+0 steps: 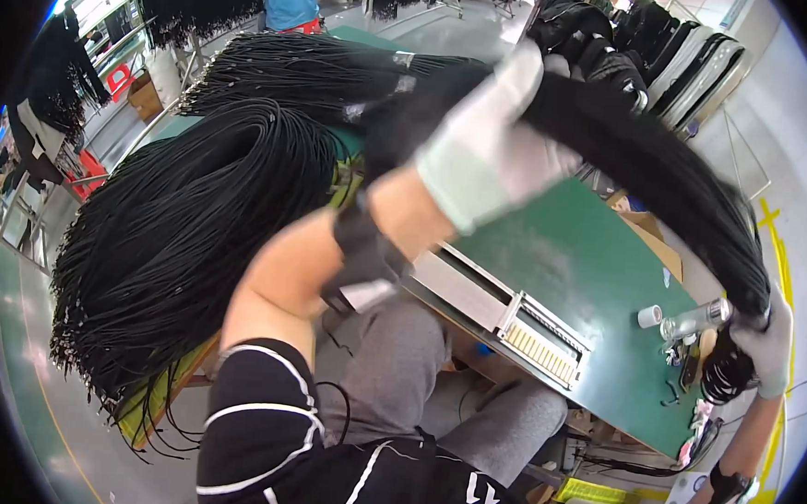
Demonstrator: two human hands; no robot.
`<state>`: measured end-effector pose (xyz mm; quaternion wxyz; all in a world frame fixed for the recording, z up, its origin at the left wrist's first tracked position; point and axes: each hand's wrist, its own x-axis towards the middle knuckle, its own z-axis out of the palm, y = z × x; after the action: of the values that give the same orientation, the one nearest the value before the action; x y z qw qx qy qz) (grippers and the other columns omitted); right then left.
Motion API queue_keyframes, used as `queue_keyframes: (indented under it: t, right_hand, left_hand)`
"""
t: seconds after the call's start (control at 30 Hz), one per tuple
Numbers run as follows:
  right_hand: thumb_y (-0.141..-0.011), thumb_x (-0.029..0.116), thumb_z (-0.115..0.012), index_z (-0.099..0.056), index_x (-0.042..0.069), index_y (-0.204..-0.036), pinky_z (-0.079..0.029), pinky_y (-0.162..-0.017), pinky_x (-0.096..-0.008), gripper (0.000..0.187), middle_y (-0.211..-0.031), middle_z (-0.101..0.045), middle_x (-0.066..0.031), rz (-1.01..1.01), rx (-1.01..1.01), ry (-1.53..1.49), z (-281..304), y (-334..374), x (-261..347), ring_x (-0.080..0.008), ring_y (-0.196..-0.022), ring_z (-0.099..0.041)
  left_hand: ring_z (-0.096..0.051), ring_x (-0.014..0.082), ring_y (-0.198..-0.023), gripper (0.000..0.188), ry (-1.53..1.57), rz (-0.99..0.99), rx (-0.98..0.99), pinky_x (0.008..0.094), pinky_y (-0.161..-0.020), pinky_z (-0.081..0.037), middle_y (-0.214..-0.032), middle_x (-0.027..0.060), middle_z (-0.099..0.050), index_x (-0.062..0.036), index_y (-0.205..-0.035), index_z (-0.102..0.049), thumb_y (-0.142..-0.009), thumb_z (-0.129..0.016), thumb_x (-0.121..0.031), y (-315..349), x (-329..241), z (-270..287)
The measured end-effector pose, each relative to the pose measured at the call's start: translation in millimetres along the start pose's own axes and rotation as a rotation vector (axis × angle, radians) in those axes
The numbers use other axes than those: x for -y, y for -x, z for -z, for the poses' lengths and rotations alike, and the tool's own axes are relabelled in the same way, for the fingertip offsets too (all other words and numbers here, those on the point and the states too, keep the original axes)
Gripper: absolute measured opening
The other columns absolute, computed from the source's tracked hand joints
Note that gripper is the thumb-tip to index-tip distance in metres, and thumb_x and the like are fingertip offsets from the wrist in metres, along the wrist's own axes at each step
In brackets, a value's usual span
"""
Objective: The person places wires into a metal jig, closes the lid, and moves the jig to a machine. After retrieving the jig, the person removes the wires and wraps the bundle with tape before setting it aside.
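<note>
Our left hand, gloved and nearest us, has its grip wrapped tight round a thick bundle of black cords; our right hand clamps the bundle's far end. It hangs lifted above the green worktop. Big heaps of cords wait at left, seemingly unhandled.

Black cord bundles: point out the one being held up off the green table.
The long black cord bundle arching between both gloved hands, left hand and right hand; the other heaps lie on the table.
</note>
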<state>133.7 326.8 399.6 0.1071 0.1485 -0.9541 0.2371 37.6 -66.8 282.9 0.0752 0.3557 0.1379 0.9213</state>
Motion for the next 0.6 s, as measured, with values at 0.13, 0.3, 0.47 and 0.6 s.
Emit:
queue_keyframes:
  t: [0.13,0.3,0.47,0.6]
  right_hand:
    - [-0.082,0.007,-0.064,-0.059,-0.002,-0.127,-0.049,-0.083,-0.0254,0.046,-0.102,-0.066,-0.0037,0.152,-0.116,-0.238,-82,-123,81,-0.009,-0.091,-0.059]
    - [-0.088,0.03,-0.071,-0.06,0.005,-0.129,-0.05,-0.087,-0.03,0.049,-0.106,-0.07,-0.0093,0.493,-0.274,-0.165,-182,-300,181,-0.0157,-0.094,-0.063]
    - [-0.078,0.03,-0.072,-0.054,0.012,-0.136,-0.049,-0.093,-0.0477,0.063,-0.117,-0.064,-0.0207,0.788,-0.031,0.427,-388,-366,233,-0.0393,-0.11,-0.06]
    - [-0.068,0.014,-0.072,-0.071,0.015,-0.097,-0.048,-0.077,-0.0478,0.029,-0.097,-0.068,-0.0104,1.241,-0.283,0.229,-469,-404,155,-0.0339,-0.086,-0.062]
  left_hand:
    - [-0.06,0.0299,-0.113,0.044,-0.182,-0.124,-0.191,0.0458,-0.106,-0.047,-0.122,0.0132,-0.063,-0.0007,-0.121,-0.056,-0.1,-0.057,-0.04,-59,-158,-14]
    - [-0.023,0.0364,-0.149,0.103,-0.36,-0.031,-0.607,0.05,-0.122,-0.018,-0.16,0.0231,-0.024,0.0101,-0.152,-0.018,-0.092,-0.051,-0.067,-75,-281,0]
    - [-0.061,0.0399,-0.117,0.044,-0.652,0.105,-0.404,0.0478,-0.103,-0.05,-0.132,0.0247,-0.059,-0.0061,-0.143,-0.045,-0.101,-0.053,-0.017,148,-276,-5]
    - [-0.057,0.03,-0.125,0.056,-2.104,0.334,-0.64,0.0407,-0.107,-0.044,-0.131,0.0158,-0.063,-0.0076,-0.132,-0.061,-0.086,-0.076,-0.036,279,-208,-53]
